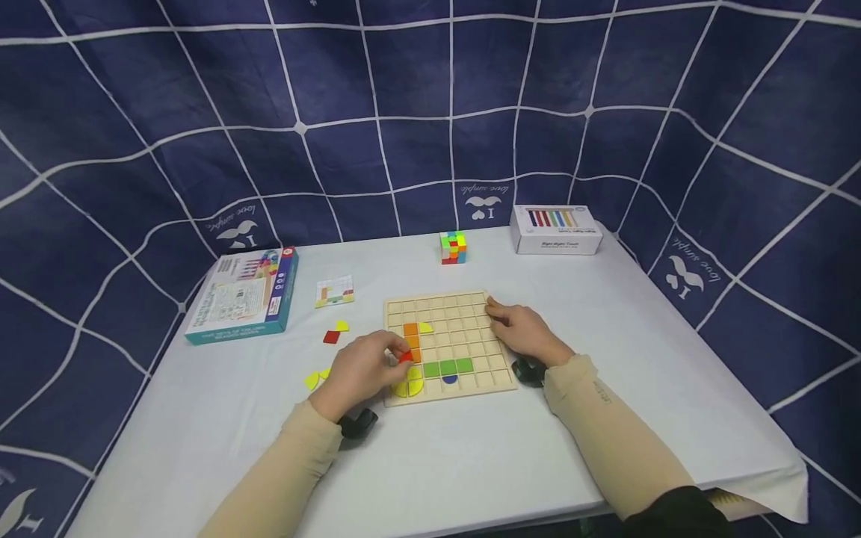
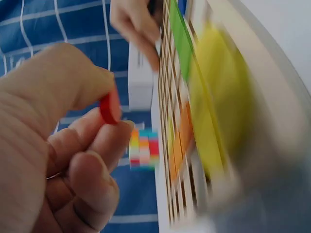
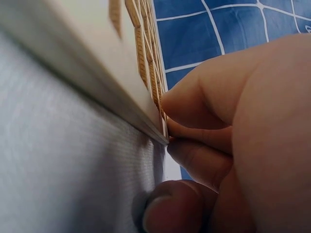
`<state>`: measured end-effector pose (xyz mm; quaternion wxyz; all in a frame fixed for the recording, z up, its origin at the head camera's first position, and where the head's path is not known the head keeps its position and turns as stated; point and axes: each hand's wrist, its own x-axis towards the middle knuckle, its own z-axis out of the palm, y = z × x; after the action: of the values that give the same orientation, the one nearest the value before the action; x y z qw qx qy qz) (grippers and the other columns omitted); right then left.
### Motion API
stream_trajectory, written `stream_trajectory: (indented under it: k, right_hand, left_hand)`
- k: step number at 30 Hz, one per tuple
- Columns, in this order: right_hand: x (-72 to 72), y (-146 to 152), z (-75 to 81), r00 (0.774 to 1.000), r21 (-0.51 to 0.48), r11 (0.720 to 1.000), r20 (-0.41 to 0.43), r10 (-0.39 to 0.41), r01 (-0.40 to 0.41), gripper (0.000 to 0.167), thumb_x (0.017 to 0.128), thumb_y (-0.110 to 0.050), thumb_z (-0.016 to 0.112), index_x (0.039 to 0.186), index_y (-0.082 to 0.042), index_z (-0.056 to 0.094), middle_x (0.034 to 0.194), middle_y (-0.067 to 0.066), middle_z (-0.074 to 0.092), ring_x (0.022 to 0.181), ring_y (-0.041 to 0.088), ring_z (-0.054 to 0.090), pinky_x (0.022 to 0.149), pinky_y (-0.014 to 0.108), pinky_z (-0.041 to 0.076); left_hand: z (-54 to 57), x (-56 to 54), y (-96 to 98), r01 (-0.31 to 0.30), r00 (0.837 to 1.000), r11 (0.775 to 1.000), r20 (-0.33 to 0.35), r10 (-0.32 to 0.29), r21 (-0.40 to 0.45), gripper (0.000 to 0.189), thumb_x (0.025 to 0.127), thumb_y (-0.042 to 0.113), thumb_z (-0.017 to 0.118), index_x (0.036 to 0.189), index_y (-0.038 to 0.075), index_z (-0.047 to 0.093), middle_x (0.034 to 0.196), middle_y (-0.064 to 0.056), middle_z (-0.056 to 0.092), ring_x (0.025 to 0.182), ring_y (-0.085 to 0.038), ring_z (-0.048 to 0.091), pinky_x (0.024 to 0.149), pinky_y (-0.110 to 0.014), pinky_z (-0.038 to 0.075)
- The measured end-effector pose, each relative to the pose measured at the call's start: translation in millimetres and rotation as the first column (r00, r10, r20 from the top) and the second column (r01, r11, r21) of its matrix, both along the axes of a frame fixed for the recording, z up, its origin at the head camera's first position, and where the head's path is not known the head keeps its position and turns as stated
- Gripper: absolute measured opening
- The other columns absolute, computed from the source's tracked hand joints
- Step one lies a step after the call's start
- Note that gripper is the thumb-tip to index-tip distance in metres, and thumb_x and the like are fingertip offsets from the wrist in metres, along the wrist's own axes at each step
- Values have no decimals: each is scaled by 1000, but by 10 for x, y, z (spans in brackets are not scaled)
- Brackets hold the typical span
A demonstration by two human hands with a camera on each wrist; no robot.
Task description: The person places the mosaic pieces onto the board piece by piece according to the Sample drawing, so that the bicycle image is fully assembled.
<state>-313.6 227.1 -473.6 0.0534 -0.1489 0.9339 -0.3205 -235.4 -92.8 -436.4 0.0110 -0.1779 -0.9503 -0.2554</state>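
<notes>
My left hand (image 1: 363,366) pinches a small red piece (image 2: 111,108) between thumb and fingertip, over the left side of a wooden grid board (image 1: 447,308). Orange squares (image 1: 412,341), a yellow quarter piece (image 1: 425,327), a row of green squares (image 1: 448,367), a blue half-round piece (image 1: 450,379) and yellow rounded pieces (image 1: 415,382) lie on the board. At the board's right edge, my right hand (image 1: 528,331) grips it, thumb over the grid and fingers against the side, as the right wrist view shows.
Left of the board lie a red square (image 1: 331,337), loose yellow pieces (image 1: 312,381) and a pattern card (image 1: 334,291). A teal-edged box (image 1: 242,295) stands farther left. Behind the board are a colour puzzle cube (image 1: 453,247) and a white box (image 1: 557,230).
</notes>
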Motion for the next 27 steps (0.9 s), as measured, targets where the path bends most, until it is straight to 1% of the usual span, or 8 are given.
stream_trajectory:
  k: [4,7,9,11,15,21,23,27]
  right_hand:
    - [-10,-18,-1,1000,-2,1000,0,8,-8,49,104,-24,53,150,-6,51,163,2,37,149,32,38,119,52,34]
    - [-9,-17,-5,1000,4,1000,2,5,-5,48,104,-22,53,150,-7,51,163,2,37,149,31,38,118,52,34]
    - [-5,-11,-6,1000,8,1000,5,1,-1,48,103,-20,53,150,-7,51,162,1,38,149,31,38,118,52,35]
    - [-2,-2,-6,1000,12,1000,0,-1,1,48,103,-18,54,149,-7,52,162,1,38,148,30,39,117,51,36]
    - [-4,12,-20,1000,19,1000,-26,-1,1,48,102,-16,53,149,-8,52,161,1,40,146,31,41,114,51,41]
    - [7,20,-15,999,20,1000,-37,-3,3,48,101,-15,53,148,-8,53,160,3,41,145,33,43,113,53,41]
    - [6,18,-14,999,19,1000,-36,-2,3,48,101,-15,53,148,-8,53,159,3,41,145,32,43,113,52,42]
    - [5,19,-5,999,19,1000,-42,0,1,48,100,-15,53,148,-8,53,159,4,42,144,33,43,112,52,42]
  left_hand:
    - [44,-53,337,100,995,995,11,-100,-24,18,87,28,78,102,18,76,90,9,70,72,-7,58,60,-28,46]
    - [38,-113,587,155,988,985,28,-153,-71,18,89,29,77,104,19,77,91,10,72,73,-4,60,59,-25,47]
    - [43,-158,734,178,984,978,19,-177,-108,17,90,29,76,103,19,78,91,9,72,73,-5,60,58,-25,47]
    - [56,-206,857,184,982,971,-5,-187,-153,14,91,28,76,102,19,78,89,9,71,72,-5,59,56,-23,47]
    - [81,-288,1041,192,980,964,-18,-199,-186,8,92,25,76,97,20,78,83,10,67,70,-7,57,56,-24,45]
    - [12,-353,1207,200,977,952,-29,-212,-232,4,92,23,76,92,19,77,81,10,66,70,-8,54,58,-25,44]
    - [-14,-351,1237,194,978,954,-26,-206,-230,4,92,23,76,92,19,78,83,9,67,70,-8,54,58,-25,44]
    - [-48,-345,1278,165,985,969,-16,-171,-182,4,93,22,76,91,20,79,85,8,69,69,-7,55,57,-24,46]
